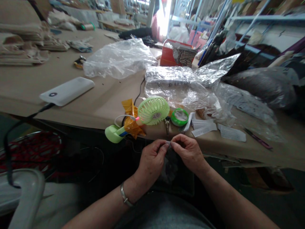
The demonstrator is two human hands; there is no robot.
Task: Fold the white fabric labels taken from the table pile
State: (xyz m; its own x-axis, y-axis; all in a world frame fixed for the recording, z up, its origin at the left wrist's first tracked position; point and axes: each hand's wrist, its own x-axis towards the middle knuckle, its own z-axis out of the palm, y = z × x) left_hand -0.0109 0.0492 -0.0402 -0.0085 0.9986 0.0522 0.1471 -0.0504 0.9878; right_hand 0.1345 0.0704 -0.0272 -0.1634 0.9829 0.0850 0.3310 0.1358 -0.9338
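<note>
My left hand (153, 159) and my right hand (188, 152) meet just off the table's front edge, thumbs and forefingers pinched. Between the fingertips is a small whitish piece (168, 142), too small to name; both hands grip it. A clear plastic bag or film (169, 167) shows dimly below them. Closest on the table are a small metal tool (167, 124) and a green round container (179, 117) with something white inside. Beside these lie several printed paper labels (203, 127).
A green fan (153, 110) is fixed at the edge with orange tape (132, 122). Clear plastic bags (119, 58) and a red box (175, 54) lie behind. A white power bank (68, 91) with a cable is at left, purple tweezers or snips (258, 139) at right.
</note>
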